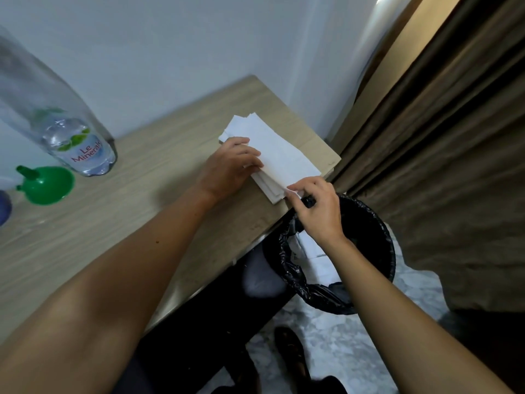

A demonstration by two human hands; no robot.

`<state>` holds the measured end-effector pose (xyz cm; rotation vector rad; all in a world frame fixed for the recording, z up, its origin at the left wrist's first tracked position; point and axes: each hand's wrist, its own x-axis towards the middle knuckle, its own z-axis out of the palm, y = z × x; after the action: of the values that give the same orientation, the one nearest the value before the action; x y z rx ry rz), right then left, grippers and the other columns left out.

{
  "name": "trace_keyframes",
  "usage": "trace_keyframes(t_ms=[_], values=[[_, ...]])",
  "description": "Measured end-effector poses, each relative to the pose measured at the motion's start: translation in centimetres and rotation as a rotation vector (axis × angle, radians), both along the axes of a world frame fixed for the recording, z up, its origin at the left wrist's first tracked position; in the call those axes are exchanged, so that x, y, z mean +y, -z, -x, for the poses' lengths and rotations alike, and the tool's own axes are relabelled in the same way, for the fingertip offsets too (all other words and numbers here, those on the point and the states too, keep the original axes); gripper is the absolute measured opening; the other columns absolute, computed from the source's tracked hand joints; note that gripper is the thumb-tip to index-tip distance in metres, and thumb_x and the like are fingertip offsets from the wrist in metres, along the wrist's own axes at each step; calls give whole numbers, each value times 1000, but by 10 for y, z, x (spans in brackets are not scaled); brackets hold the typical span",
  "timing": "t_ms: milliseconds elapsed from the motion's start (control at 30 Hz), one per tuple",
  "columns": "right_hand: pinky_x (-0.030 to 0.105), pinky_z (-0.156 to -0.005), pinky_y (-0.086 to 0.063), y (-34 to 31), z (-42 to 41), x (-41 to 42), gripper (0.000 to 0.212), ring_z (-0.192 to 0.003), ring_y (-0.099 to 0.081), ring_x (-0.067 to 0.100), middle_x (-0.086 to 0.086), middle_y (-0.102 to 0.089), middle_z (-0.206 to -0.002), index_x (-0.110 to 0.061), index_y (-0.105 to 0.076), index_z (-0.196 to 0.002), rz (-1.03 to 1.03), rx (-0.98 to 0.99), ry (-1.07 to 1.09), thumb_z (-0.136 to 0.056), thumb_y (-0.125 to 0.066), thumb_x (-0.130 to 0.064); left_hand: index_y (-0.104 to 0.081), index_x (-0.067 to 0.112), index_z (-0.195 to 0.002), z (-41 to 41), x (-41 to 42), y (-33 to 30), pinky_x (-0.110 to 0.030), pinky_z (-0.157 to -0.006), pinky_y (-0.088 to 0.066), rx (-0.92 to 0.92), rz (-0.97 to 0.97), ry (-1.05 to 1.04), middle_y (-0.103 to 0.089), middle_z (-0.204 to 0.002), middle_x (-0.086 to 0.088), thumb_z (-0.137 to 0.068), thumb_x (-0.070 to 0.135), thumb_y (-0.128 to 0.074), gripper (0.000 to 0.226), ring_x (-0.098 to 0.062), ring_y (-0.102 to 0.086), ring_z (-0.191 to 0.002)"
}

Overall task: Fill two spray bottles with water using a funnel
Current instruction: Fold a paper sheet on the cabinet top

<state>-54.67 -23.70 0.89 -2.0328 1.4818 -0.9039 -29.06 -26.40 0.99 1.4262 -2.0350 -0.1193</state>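
A stack of white tissues (281,155) lies near the right corner of the wooden table (142,211). My left hand (230,166) presses flat on the stack's left side. My right hand (315,209) pinches the near corner of the top tissue at the table edge. A green funnel (45,184) lies on its side at the far left. Behind it stands a large clear water bottle (56,120), labelled Le Minerale, with a little water at the bottom. A blue and white object (4,203), only partly in view, sits at the left edge.
A bin with a black liner (366,223) stands on the floor just past the table's right edge, with white tissues inside. Brown curtains (454,137) hang to the right. A white wall (170,52) runs behind the table. My feet are on the marbled floor (341,336).
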Motion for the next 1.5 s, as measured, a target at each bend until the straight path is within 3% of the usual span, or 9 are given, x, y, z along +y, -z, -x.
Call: trace_keyframes(t_ms=[167,367,567,667,867,1100,1267,1400,1500], values=[[30,-89,-50,-19,2,-3,1,-98,-62,13,-13,-70,-97,-24,-77,-93,73,-61,20,-94,-77,-24,-80,13,-97,-4,10,-12,-45,-99,-54,5,33,-16,-78,-100,-8,-92,9,-76,7,-35,-69,-113],[26,-85,-49,-45,-2,-3,5,-95,-64,3,-12,-74,-97,-20,-77,-93,63,-111,-4,-95,-77,-25,-75,6,-99,-22,34,-29,-39,-92,-48,-6,125,-90,-72,-96,-12,-101,16,-69,12,-35,-62,-102],[28,-94,-56,-68,-30,12,4,-96,-70,2,-14,-77,-95,-24,-76,-93,-65,-213,-127,-97,-74,-24,-74,6,-96,-53,99,-44,-38,-84,-45,48,105,-236,-67,-90,-12,-101,16,-69,12,-33,-61,-88],[37,-93,-59,-70,-55,27,3,-95,-73,11,-12,-77,-94,-23,-77,-95,-121,-223,-240,-97,-75,-24,-74,8,-98,-69,150,-50,-35,-83,-44,46,66,-343,-68,-93,-11,-102,20,-66,15,-30,-61,-90],[36,-88,-59,-54,-111,84,4,-91,-73,7,-14,-78,-92,-25,-80,-96,-207,-108,-508,-93,-77,-26,-74,11,-104,-90,289,-43,-35,-87,-47,20,-26,-566,-72,-101,-9,-104,21,-65,14,-27,-63,-97],[37,-93,-60,-17,-148,152,11,-98,-76,11,-4,-81,-102,-14,-82,-99,-42,-81,-869,-88,-83,-14,-74,14,-104,-86,427,-8,-36,-80,-53,5,-208,-765,-72,-101,-3,-106,35,-57,28,-28,-68,-93],[41,-88,-62,4,-152,170,14,-97,-77,16,0,-80,-104,-12,-79,-102,54,-36,-1009,-88,-82,-11,-73,12,-108,-84,469,12,-42,-82,-59,-23,-230,-814,-72,-107,-4,-106,35,-57,28,-28,-65,-102],[42,-92,-62,15,-147,174,11,-108,-74,16,0,-79,-111,-12,-78,-98,96,-6,-1035,-87,-79,-9,-72,9,-119,-81,475,19,-40,-93,-57,-54,-234,-803,-69,-116,-7,-103,36,-67,32,-27,-62,-115],[40,-92,-60,15,-149,180,21,-109,-71,20,2,-75,-118,-12,-77,-105,87,-21,-996,-87,-65,-9,-72,7,-121,-82,465,19,-40,-96,-53,-62,-187,-778,-68,-117,-11,-104,39,-66,37,-32,-62,-114]])
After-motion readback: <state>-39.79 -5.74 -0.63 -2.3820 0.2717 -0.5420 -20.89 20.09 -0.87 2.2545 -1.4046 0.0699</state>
